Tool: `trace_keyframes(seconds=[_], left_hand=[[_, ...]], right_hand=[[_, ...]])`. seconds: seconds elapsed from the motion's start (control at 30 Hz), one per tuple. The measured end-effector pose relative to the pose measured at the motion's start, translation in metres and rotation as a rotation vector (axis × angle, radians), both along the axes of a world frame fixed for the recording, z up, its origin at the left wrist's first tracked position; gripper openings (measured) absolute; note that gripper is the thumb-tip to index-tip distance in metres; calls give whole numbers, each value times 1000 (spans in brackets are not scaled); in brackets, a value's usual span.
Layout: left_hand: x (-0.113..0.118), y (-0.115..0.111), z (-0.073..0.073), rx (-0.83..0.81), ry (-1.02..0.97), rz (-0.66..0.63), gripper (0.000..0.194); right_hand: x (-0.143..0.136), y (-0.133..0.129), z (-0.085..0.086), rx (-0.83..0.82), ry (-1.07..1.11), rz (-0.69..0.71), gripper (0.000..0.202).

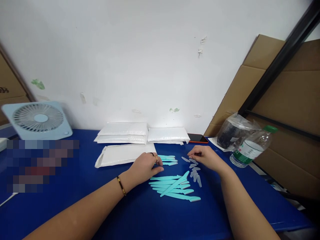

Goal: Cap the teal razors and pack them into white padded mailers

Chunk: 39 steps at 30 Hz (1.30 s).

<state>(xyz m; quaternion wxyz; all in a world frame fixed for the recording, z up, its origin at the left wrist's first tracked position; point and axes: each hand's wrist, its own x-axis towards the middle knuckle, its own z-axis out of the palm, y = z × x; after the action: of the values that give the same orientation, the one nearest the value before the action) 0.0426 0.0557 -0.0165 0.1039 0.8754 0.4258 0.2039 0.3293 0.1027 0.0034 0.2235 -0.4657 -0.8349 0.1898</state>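
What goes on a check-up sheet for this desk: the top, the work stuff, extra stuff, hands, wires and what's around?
Surface: blue table; a pixelated patch at left can't be read.
Job's things: slim turquoise tools in two groups, one lying across others in the nearer group; small clear pieces to their right.
Clutter: white padded envelopes, phone, green-capped bottle, light-blue fan.
Hands: left hand at the farther turquoise group; right hand at the clear pieces. Grip unclear.
Cables: thin white strip at the left edge, maybe a cable.
Surroundings: marked white wall; cardboard at right.
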Motion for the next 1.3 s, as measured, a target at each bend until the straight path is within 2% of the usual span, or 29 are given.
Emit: trace_keyframes(seconds=[0.07, 0.13, 0.27, 0.4, 0.5, 0.73, 0.87, 1.03, 1.17, 1.3], left_hand=[[4, -5, 0, -95, -40, -77, 14], [8, -6, -2, -153, -50, -101, 10], [5, -1, -5, -214, -31, -12, 10], [-4, 5, -5, -159, 29, 107, 11], [-8, 6, -5, -116, 59, 141, 12], [-7, 7, -9, -58, 60, 97, 13], [-6, 6, -9, -38, 54, 93, 14], [-3, 6, -8, -50, 51, 85, 14], [1, 9, -9, 2, 81, 104, 14], [9, 0, -4, 63, 15, 99, 16]], right_hand=[[14, 2, 0, -70, -53, 9, 13], [19, 3, -2, -145, -111, 28, 12], [10, 2, -7, -204, -181, 23, 14], [-7, -1, -7, -116, -161, 93, 15], [-14, -4, -8, -89, -135, 129, 14], [-20, -4, -14, -286, 12, 160, 23], [-20, -4, -13, -232, -11, 139, 23], [-30, -6, -15, -163, -31, 206, 19], [-38, -4, -19, -102, -1, 243, 16], [-25, 2, -17, 42, -22, 130, 18]])
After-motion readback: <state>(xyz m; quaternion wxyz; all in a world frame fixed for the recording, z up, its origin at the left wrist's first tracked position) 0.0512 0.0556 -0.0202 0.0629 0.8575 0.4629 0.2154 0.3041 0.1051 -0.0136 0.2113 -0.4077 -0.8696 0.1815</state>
